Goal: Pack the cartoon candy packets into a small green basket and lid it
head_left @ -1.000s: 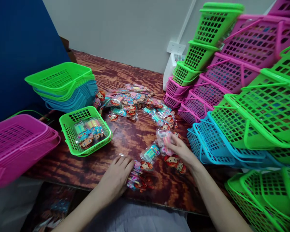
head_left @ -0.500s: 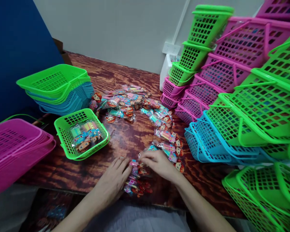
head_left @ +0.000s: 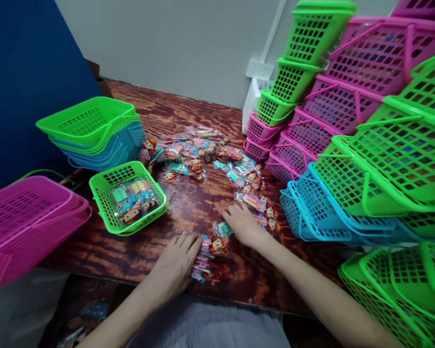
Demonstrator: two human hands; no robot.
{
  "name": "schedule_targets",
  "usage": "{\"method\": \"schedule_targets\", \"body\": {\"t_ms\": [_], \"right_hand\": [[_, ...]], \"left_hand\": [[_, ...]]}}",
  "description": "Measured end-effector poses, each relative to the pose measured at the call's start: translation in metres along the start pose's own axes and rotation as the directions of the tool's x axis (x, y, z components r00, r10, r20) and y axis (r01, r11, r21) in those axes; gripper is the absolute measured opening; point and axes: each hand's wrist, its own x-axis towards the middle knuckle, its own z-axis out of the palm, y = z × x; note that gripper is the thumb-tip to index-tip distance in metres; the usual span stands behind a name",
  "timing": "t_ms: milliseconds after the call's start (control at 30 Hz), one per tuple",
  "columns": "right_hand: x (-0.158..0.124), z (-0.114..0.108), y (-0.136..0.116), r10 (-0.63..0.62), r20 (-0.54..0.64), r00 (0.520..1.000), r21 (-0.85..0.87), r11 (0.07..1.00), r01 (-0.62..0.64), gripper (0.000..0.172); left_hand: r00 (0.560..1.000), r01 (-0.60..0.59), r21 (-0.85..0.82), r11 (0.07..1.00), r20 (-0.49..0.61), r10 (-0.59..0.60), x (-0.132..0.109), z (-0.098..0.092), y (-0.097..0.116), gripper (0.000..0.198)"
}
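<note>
My left hand (head_left: 177,263) lies palm down with fingers stretched over the left ends of a small bunch of cartoon-girl packets (head_left: 213,261) near the table's front edge. Its thumb side touches them; what lies under the palm is hidden. Just up and right, my right hand (head_left: 244,224) reaches over the table, fingers extended and apart. A green-ended packet (head_left: 223,229) shows partly beneath it. By its far side lie more clear-wrapped packets (head_left: 255,200), partly covered by the hand. A green basket (head_left: 155,212) to the left holds several such packets.
A heap of packets (head_left: 199,147) spreads over the middle of the table. Nested green and blue baskets (head_left: 108,150) stand at left, with pink baskets (head_left: 39,212) before them. Filled pink baskets (head_left: 355,104) and green ones rise along the right, blue baskets (head_left: 319,217) below.
My right hand has moved away from the bunch, up and to the right over the packets. The lowest packet of the right-hand column no longer shows there. My left hand stays by the bunch.
</note>
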Motion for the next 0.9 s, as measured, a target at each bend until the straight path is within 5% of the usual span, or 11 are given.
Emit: {"method": "schedule_targets", "body": {"t_ms": [167, 300, 400, 567, 667, 900], "right_hand": [[0.012, -0.005, 0.027, 0.064, 0.024, 0.998, 0.079, 0.995, -0.065, 0.006], [0.015, -0.011, 0.038, 0.127, -0.134, 0.983, 0.242, 0.966, -0.092, 0.002], [0.01, -0.012, 0.016, 0.157, -0.245, 0.957, 0.256, 0.962, -0.093, 0.016], [0.005, 0.003, -0.056, -0.002, -0.173, 0.985, 0.218, 0.975, 0.041, 0.029], [0.002, 0.015, -0.077, -0.036, -0.188, 0.982, 0.343, 0.934, 0.099, 0.035], [-0.042, 0.003, -0.012, -0.092, 0.04, 0.995, 0.563, 0.824, 0.054, 0.031]], "left_hand": [[1.0, 0.001, -0.005, 1.0, 0.003, -0.001, 0.0, 0.0, 0.001, 0.07], [0.998, -0.02, -0.008, 1.0, 0.057, 0.02, 0.001, -0.001, 0.001, 0.069], [0.998, -0.032, 0.008, 0.999, 0.05, 0.032, 0.0, -0.005, 0.001, 0.07], [0.991, -0.131, 0.088, 0.987, -0.029, 0.134, 0.002, -0.01, -0.001, 0.066], [0.989, -0.148, 0.101, 0.984, 0.018, 0.147, 0.003, -0.01, 0.0, 0.065], [0.992, -0.112, 0.026, 0.993, 0.055, 0.11, -0.002, -0.001, -0.002, 0.066]]}}
